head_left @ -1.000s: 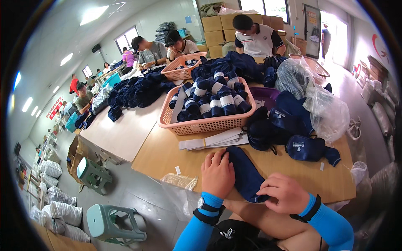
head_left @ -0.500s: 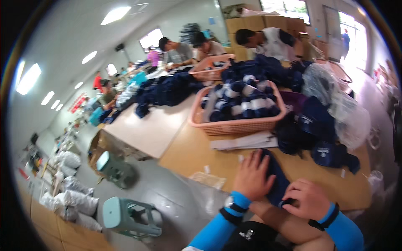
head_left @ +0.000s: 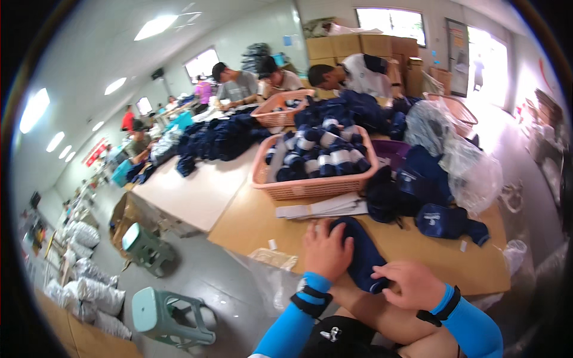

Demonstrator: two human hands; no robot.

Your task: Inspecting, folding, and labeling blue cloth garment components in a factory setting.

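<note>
A flat navy blue cloth piece point(head_left: 360, 253), long and narrow, lies at the near edge of the wooden table. Over its left edge rests my left hand point(head_left: 328, 253), palm down with fingers stretched and the thumb touching the cloth. At the piece's lower right end is my right hand point(head_left: 415, 286), thumb and forefinger apart beside the fabric. Just beyond lies a stack of white paper strips point(head_left: 322, 207). Behind it, a pink basket point(head_left: 316, 188) holds several navy rolls with white bands point(head_left: 325, 161).
Navy caps or pouches point(head_left: 441, 219) and clear plastic bags point(head_left: 474, 170) crowd the table's right side. Navy garments point(head_left: 221, 136) are heaped farther back, where several people work. Green stools point(head_left: 170, 313) stand on the floor at left, near white sacks point(head_left: 98, 292).
The view has shifted, so the table sits farther left. My right hand's fingers have opened from a curl around the cloth's near end, which now lies flatter. My left hand stays on its edge.
</note>
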